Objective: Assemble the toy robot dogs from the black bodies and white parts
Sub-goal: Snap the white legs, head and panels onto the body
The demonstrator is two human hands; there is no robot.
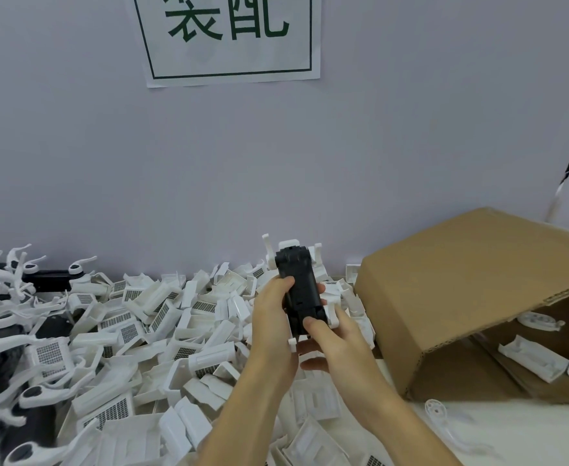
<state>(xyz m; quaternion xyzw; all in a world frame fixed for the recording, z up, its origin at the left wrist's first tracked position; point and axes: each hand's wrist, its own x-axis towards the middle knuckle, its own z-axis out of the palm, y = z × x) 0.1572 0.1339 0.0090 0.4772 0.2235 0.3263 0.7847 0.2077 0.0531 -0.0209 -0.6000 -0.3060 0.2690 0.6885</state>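
A black toy dog body (300, 287) with white legs sticking out at its far and near ends is held above the parts pile. My left hand (271, 317) grips its left side, thumb on top. My right hand (335, 344) holds the near right end, with the thumb pressing on the black underside and fingers curled beneath. A big heap of loose white parts (148, 331) with grid stickers covers the table below and left of my hands.
Assembled black-and-white dogs (14, 331) lie piled at the far left. A brown cardboard box (471, 274) lies on its side at the right, with white parts inside. A single white leg piece (444, 422) lies on the table in front of it. A grey wall with a paper sign stands behind.
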